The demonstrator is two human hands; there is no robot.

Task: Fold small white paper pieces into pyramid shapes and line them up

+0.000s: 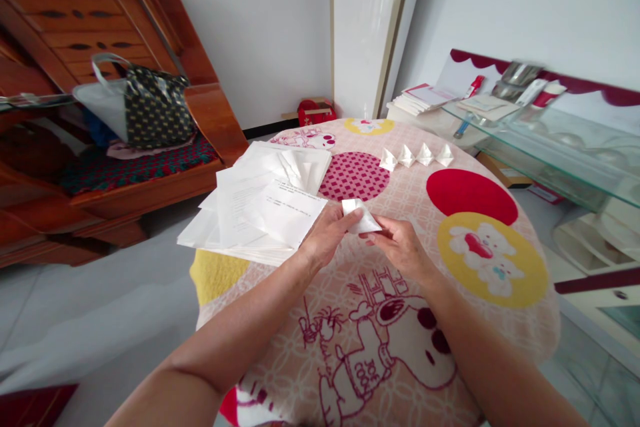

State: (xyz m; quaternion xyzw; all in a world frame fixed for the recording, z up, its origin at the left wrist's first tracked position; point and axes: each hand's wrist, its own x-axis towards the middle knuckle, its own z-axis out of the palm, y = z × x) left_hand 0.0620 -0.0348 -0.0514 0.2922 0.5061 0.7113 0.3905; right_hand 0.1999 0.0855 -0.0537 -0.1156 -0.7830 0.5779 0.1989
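Observation:
Between my two hands, above the middle of the round table, is a small piece of folded white paper (pixel 361 217). My left hand (pixel 327 232) pinches its left side, the thumb lying on top. At its right corner, the fingertips of my right hand (pixel 400 243) are closed on the paper. Beyond my hands, several folded paper shapes (pixel 406 156) with pointed tops stand in a row on the patterned tablecloth (pixel 350 260). A spread stack of white paper sheets (pixel 250 213), some printed with text, lies just left of my left hand.
A wooden bench (pixel 200 120) on the left carries a dark patterned bag (pixel 155 107). On the right, a glass shelf (pixel 550 153) holds metal bowls and cups, with a pile of papers (pixel 420 99) beside it. A tall white appliance (pixel 361 33) stands behind the table.

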